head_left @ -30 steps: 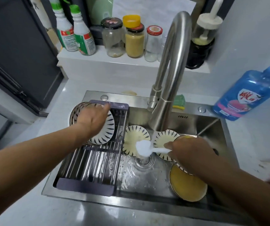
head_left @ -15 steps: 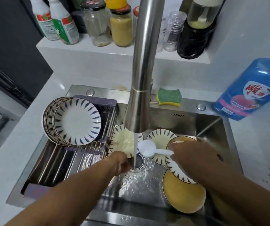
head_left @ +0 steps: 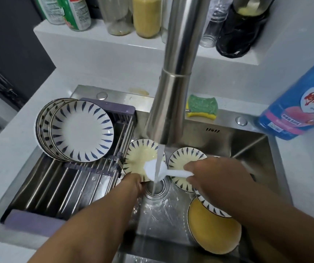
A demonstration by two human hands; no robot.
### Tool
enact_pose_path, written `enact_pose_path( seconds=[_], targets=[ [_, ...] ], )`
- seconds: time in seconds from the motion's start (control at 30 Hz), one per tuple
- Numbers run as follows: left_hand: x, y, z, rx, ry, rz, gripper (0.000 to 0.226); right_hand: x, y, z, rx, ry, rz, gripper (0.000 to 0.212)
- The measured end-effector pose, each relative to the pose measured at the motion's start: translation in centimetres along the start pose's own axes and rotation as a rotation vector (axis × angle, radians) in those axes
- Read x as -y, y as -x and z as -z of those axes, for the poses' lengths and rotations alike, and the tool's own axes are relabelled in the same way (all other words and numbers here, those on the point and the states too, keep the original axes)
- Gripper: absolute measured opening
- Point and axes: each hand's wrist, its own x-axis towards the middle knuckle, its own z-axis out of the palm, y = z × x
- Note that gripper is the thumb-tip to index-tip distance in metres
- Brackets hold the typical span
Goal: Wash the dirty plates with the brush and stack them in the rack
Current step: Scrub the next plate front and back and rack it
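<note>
Honestly, the sketchy bit here is the left hand [head_left: 133, 185]. It's down at the near rim of the yellow-smeared plate [head_left: 139, 158], which leans just beside the rack [head_left: 57, 188]. I can't tell if the fingers have actually closed on the rim or are only touching it.

The right hand [head_left: 215, 177] is wrapped around the handle of the white brush [head_left: 149, 168], whose head sits right under the water stream [head_left: 159, 156] from the faucet [head_left: 177, 73].

My guess is that everything's wet and greasy, so lifting that plate by one edge could let it slip and clack into the next dirty plate [head_left: 182, 162] or the steel sink [head_left: 247, 149]. Water bouncing off the brush head could spray too. The right wrist also hangs over a third leaning plate [head_left: 213, 207], which is easy to nudge onto the yellow-filled plate [head_left: 213, 230].

The clean plates [head_left: 80, 130] stand leaning at the rack's far end.
</note>
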Motion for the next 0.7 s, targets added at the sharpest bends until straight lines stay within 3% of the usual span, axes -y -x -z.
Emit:
enact_pose_path(
  seconds=[0.13,0.2,0.3,0.47,0.57,0.7],
  targets=[
    [0.9,-0.8,-0.1,0.059,0.036,-0.115,0.035,1.5,-0.3,0.3,0.012,0.096,0.012,0.015],
    [1.6,0.1,-0.1,0.065,0.063,-0.094,0.025,2.2,-0.4,0.7,0.003,0.098,0.015,0.007],
    [2.4,1.5,0.8,0.082,-0.052,-0.061,0.032,2.2,0.2,0.5,-0.022,0.078,0.024,0.008],
    [2.8,4.8,3.5,0.1,-0.209,0.05,0.02,-0.1,2.2,-0.8,0.037,0.104,-0.03,0.022],
    [3.7,7.2,4.3,0.135,-0.266,0.042,0.029,-1.3,3.5,-1.1,0.09,0.038,-0.049,0.025],
    [3.9,11.3,5.8,0.245,-0.329,0.054,0.025,-1.8,5.6,-1.4,0.151,-0.082,-0.105,0.036]
  ],
)
